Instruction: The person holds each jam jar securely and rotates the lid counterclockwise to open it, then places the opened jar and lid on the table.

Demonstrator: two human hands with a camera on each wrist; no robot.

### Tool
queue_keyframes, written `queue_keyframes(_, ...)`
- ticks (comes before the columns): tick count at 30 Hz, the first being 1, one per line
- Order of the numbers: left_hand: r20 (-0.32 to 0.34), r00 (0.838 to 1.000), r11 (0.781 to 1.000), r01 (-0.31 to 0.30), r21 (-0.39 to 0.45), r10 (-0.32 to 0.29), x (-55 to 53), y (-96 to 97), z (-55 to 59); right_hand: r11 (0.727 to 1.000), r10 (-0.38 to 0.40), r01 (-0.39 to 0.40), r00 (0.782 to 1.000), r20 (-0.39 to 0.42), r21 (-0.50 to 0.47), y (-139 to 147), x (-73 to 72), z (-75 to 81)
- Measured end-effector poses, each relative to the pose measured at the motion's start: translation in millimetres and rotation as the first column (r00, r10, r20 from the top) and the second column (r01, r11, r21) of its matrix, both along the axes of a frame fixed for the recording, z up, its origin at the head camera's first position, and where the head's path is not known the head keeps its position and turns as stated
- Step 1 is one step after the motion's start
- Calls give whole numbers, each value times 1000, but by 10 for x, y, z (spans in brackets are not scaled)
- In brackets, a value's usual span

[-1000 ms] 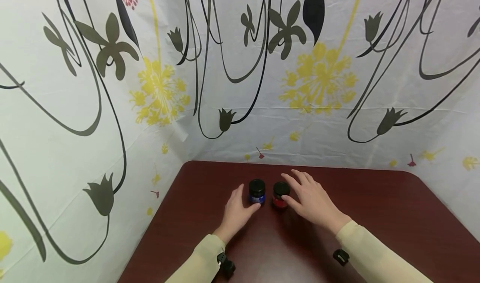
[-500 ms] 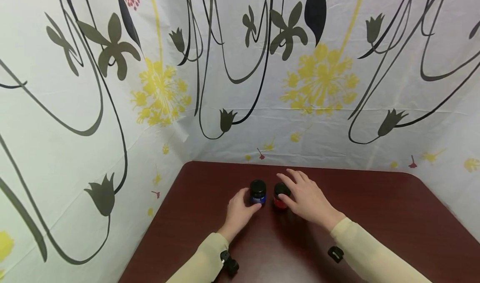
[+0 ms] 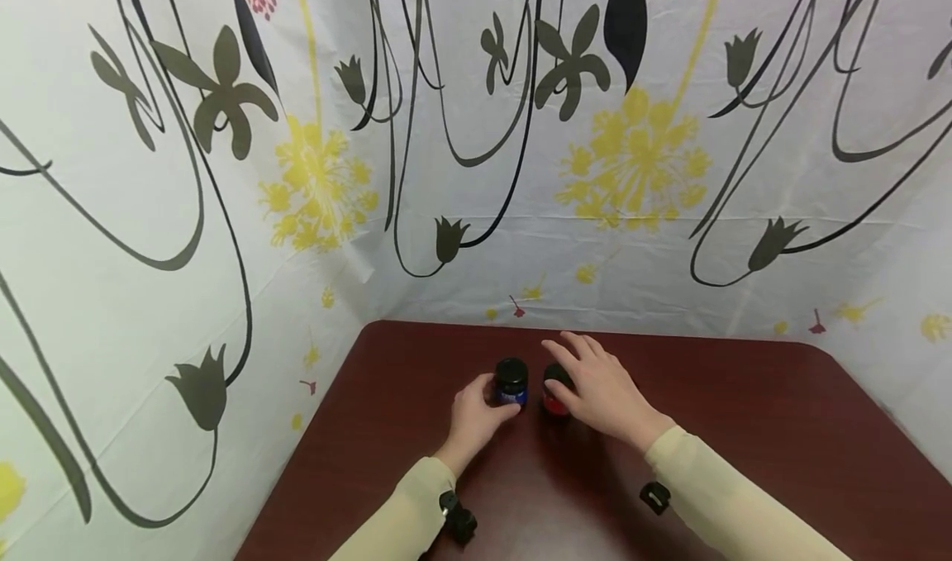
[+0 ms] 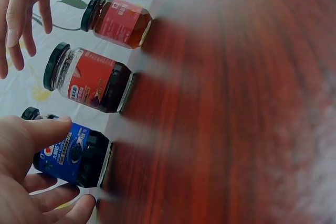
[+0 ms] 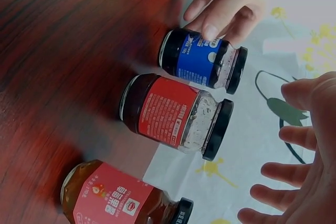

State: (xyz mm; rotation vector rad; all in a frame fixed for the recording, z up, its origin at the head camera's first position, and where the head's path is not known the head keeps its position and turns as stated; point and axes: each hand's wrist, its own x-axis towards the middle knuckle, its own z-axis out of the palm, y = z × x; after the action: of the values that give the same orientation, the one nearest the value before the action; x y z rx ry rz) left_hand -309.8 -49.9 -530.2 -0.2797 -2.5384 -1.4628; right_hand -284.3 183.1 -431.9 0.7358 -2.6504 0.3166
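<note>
My left hand (image 3: 474, 419) holds a small jar with a blue label (image 3: 511, 383) and a black lid, its thumb in front and fingers round the far side. A red-labelled jar (image 3: 555, 406), dark inside and black-lidded, stands to its right. Above and beside that one hovers my right hand (image 3: 606, 392), fingers spread and touching nothing. A third jar (image 4: 119, 22), with a pinkish-red label and amber contents, stands beyond the red-labelled one in the left wrist view. The right hand hides it from the head view. All three jars stand upright in a row.
The jars stand on a dark reddish-brown table (image 3: 402, 379). White cloth (image 3: 476, 247) printed with flowers and stems hangs behind and at the left. A black wrist device (image 3: 459, 521) sits at my left cuff, another device (image 3: 655, 497) at the right.
My left hand has closed in from the left and now holds the blue-labelled jar. The right hand has shifted slightly left over the red-labelled jar. The jars have stayed in place.
</note>
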Motion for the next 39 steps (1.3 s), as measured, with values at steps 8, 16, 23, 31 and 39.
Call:
queue_keyframes(8,20,1000,1000,9,-10,-9,-54,29,26,1000,-23,23,1000,11,-10,-14,-5,19)
queue_keyframes(16,16,1000,1000,5,-26,-5,-69,65,15,1000,-21,21,1000,17,-6,-41,-23,23)
queue_keyframes(23,15,1000,999,23,-25,-23,-108,75,-10,999,-13,14,999,53,-31,-71,-14,38)
queue_keyframes(31,27,999,999,30,25,-31,-168,45,-35,1000,0,2,998,62,-29,-123,-74,30)
queue_keyframes(39,40,999,1000,10,27,-11,-206,13,-46,1000,27,-27,998,59,-12,-193,-174,66)
